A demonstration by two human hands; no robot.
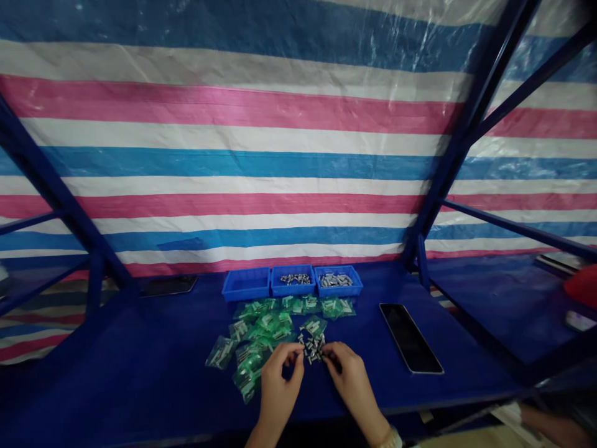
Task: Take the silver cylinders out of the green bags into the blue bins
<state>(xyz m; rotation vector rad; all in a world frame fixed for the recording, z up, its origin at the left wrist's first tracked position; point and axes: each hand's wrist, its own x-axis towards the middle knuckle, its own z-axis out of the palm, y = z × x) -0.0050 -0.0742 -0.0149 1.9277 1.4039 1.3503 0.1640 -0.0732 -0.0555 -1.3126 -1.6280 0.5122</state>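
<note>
Your left hand [281, 372] stands at six o'clock in view, reaching toward one o'clock; your right hand [352, 371], at five, reaches toward eleven. On each, thumb [298, 370] and forefinger [290, 347] curve toward one another; tip contact undetermined.

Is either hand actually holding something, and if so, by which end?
I can't tell: the left hand and right hand are both at the metal pieces, but anything pinched is too small to make out.

Bare left hand [282, 376], bare right hand [349, 372] with pale cuff or band [393, 439]
</note>
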